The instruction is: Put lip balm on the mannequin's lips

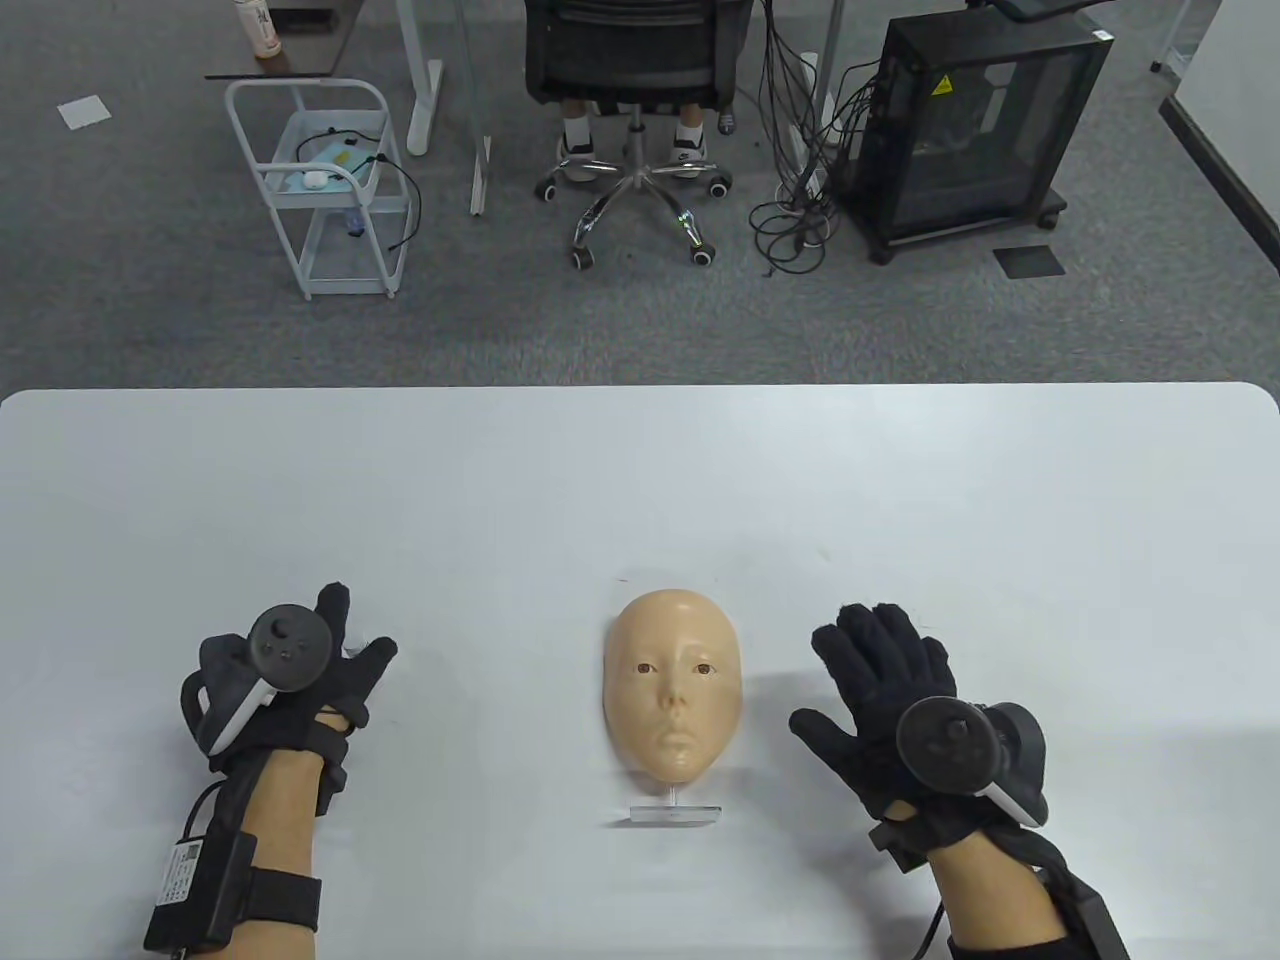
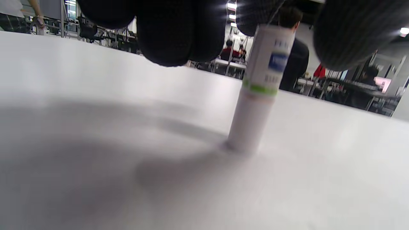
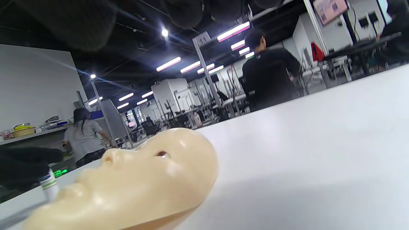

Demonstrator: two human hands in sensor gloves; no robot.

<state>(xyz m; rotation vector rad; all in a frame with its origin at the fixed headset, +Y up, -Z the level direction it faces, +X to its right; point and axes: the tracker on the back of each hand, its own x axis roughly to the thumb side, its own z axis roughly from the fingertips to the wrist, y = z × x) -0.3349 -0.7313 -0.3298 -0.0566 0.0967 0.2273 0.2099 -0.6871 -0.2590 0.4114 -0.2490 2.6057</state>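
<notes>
Lay face up at the table's (image 1: 640,470) near middle: mask (image 1: 674,697), chin toward the near edge, propped on a clear stand (image 1: 672,812). Lips (image 1: 675,744) uncovered, nothing touching them.

Stood upright on the table left of the mask, under the left hand (image 1: 300,680): balm (image 2: 260,89), white tube with a green band, cap on. Fingertips (image 2: 169,32) hung around its top in the left wrist view; actual grip or mere touch could not be told. Almost wholly hidden beneath that hand from above.

Rested well right of the mask: right hand (image 1: 885,690), palm down, fingers spread, holding nothing.

Beyond the far edge, on grey carpet: white cart (image 1: 320,190) far left, chair (image 1: 635,120) with someone's feet under it, black cabinet (image 1: 975,130) and tangled cables (image 1: 800,180) far right.
</notes>
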